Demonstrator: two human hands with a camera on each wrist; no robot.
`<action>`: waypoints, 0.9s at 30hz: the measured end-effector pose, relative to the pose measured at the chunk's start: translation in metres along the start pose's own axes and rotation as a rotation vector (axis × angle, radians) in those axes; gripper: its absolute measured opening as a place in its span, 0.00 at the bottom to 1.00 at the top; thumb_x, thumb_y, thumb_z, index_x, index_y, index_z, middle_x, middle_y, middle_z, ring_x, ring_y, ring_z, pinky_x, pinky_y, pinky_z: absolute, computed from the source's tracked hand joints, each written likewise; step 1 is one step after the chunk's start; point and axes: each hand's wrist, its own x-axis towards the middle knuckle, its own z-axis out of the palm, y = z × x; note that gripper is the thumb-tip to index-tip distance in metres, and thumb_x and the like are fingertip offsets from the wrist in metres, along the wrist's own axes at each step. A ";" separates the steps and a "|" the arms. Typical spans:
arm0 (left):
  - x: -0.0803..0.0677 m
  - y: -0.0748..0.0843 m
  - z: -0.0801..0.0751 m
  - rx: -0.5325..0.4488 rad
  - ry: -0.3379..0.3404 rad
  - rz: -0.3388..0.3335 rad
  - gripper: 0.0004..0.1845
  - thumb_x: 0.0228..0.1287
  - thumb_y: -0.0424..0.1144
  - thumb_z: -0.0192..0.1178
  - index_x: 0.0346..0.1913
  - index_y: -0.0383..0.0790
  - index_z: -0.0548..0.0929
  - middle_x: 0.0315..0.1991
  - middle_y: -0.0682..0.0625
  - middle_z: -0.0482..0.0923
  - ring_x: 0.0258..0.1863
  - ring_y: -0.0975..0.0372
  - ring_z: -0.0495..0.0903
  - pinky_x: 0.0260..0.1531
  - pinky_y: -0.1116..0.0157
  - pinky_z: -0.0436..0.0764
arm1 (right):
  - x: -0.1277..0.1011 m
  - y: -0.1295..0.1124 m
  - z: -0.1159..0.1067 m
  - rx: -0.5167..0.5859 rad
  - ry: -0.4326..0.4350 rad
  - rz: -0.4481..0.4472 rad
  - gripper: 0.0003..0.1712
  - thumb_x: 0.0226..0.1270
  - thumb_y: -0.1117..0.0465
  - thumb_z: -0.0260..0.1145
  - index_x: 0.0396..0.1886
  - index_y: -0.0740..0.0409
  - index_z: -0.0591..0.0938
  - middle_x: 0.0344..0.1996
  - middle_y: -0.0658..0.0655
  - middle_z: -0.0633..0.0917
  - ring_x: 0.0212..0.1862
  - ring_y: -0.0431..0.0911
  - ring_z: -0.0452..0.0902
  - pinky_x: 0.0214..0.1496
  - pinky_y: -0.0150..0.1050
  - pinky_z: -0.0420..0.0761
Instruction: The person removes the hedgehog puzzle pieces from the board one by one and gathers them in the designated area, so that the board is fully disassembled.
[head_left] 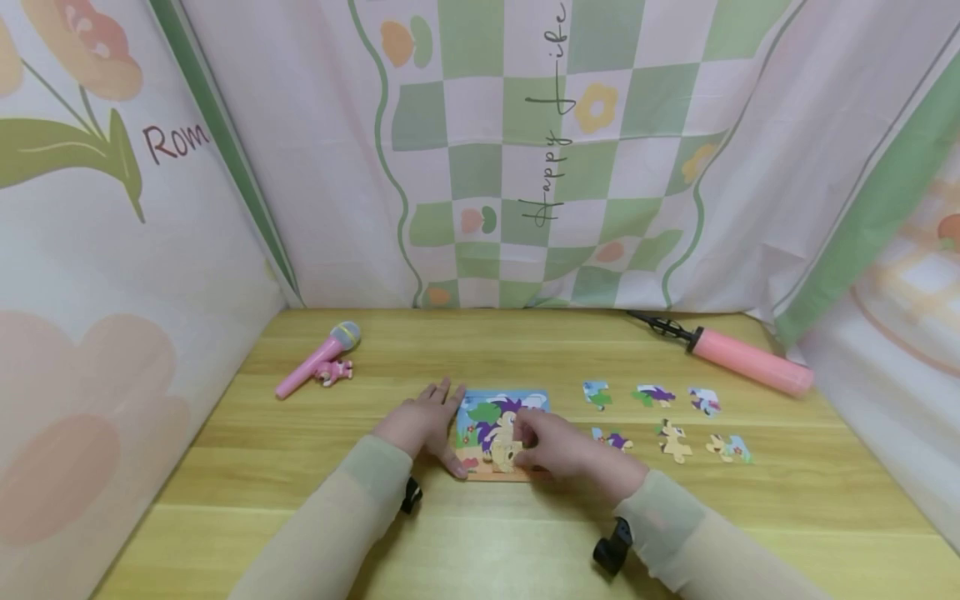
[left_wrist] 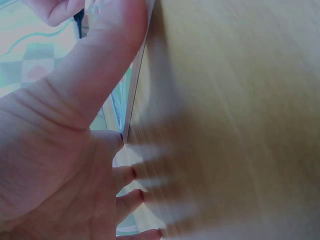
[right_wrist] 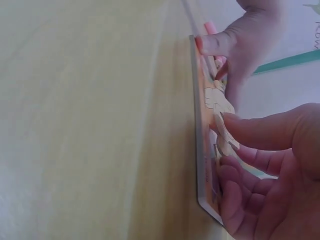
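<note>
A jigsaw puzzle board (head_left: pixel 483 475) with a purple-haired cartoon figure lies on the table. My left hand (head_left: pixel 427 423) rests along its left edge, thumb at the near left corner and fingers spread at the far one. Over the board's right half, my right hand (head_left: pixel 558 446) pinches a cream-coloured puzzle piece (right_wrist: pixel 225 132) between thumb and index finger. That piece is tilted up from the board in the right wrist view. In the left wrist view, the left thumb (left_wrist: pixel 107 55) lies against the board's edge and the other fingertips touch the table.
Several loose puzzle pieces (head_left: pixel 675 442) lie in two rows right of the board. A pink pump (head_left: pixel 750 360) with a black end lies at the back right. On the left are a pink toy microphone (head_left: pixel 311 367) and a small pink figurine (head_left: pixel 333 372). Curtains (head_left: pixel 330 167) border the table.
</note>
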 end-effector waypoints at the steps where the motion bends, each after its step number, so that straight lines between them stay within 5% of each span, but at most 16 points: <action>1: 0.000 0.000 0.000 0.000 0.001 0.000 0.75 0.31 0.68 0.76 0.80 0.48 0.42 0.79 0.44 0.35 0.77 0.47 0.39 0.71 0.45 0.50 | 0.000 0.000 -0.001 0.022 -0.008 0.006 0.11 0.64 0.68 0.69 0.36 0.57 0.74 0.31 0.54 0.76 0.32 0.48 0.73 0.31 0.42 0.76; 18: -0.002 0.000 0.000 -0.030 0.014 0.016 0.75 0.30 0.66 0.77 0.80 0.48 0.43 0.79 0.42 0.35 0.77 0.46 0.39 0.71 0.44 0.50 | -0.004 0.003 -0.008 0.168 -0.022 0.044 0.06 0.68 0.69 0.64 0.35 0.58 0.75 0.30 0.55 0.80 0.32 0.48 0.76 0.34 0.42 0.77; 27: -0.003 0.001 0.000 -0.046 0.014 0.010 0.74 0.31 0.65 0.78 0.80 0.48 0.44 0.79 0.42 0.36 0.77 0.47 0.39 0.71 0.44 0.49 | -0.014 0.001 -0.021 0.240 -0.105 -0.028 0.04 0.69 0.68 0.63 0.36 0.60 0.75 0.29 0.57 0.80 0.31 0.50 0.77 0.35 0.45 0.79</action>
